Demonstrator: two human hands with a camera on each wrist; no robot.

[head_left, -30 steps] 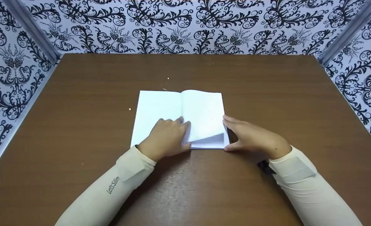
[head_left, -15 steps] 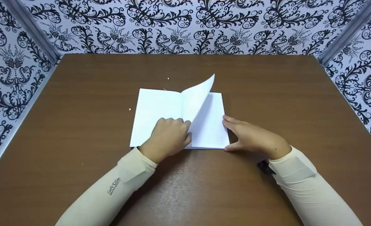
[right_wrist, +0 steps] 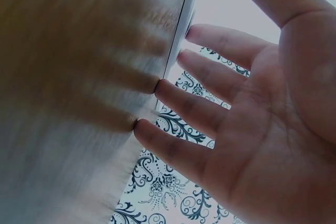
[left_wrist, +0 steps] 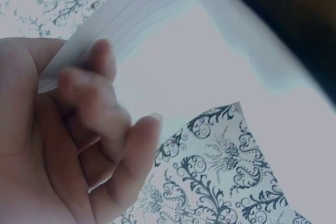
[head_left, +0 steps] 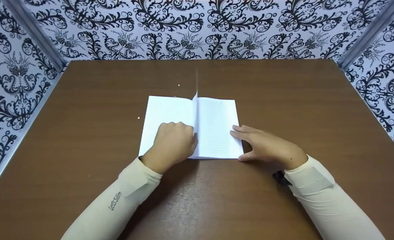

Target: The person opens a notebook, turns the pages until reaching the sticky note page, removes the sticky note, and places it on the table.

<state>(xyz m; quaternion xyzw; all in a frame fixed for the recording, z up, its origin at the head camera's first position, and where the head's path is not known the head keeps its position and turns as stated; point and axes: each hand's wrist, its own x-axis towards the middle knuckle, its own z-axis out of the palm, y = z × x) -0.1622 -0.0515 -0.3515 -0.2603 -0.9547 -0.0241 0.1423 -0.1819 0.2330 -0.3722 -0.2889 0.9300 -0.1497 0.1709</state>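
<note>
An open notebook (head_left: 219, 130) with white lined pages lies on the brown table. Over its left half, my left hand (head_left: 174, 143) pinches one page (head_left: 195, 108), which stands nearly upright along the spine. The left wrist view shows the lined sheet (left_wrist: 152, 61) passing between the thumb and the curled fingers. At the notebook's right edge is my right hand (head_left: 267, 143), fingers on the page border and thumb at the lower right corner. In the right wrist view its fingers are extended, tips on the tabletop beside the notebook's edge (right_wrist: 181, 35).
The wide wooden table (head_left: 300, 100) surrounds the notebook. Patterned black-and-white walls (head_left: 183, 30) enclose its back and sides. A few tiny white specks, such as a crumb (head_left: 138, 117), lie left of and behind the notebook.
The page has risen from the right side to nearly upright at the spine. My left hand has shifted slightly left with it; the right fingers have edged onto the right page.
</note>
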